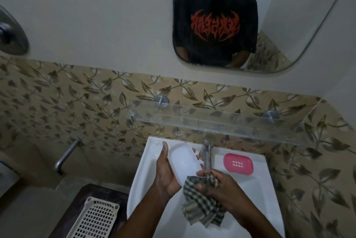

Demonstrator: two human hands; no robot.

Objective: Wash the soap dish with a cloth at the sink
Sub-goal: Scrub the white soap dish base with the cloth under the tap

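Observation:
My left hand [165, 172] holds a white oval soap dish part [183, 160] over the white sink [256, 185], thumb along its left edge and fingertips curled round its right edge. My right hand [221, 187] grips a checked green-and-white cloth [200, 203] bunched against the dish's lower end, just below the tap. A pink slotted soap dish part [238, 163] lies on the sink's rim to the right of the tap.
A steel tap [207, 155] stands at the back of the sink. A glass shelf [221, 122] juts out above it, under a mirror [260, 25]. A cream perforated basket [94, 218] sits on a dark stand to the left. A metal pipe [65, 155] sticks out of the tiled wall.

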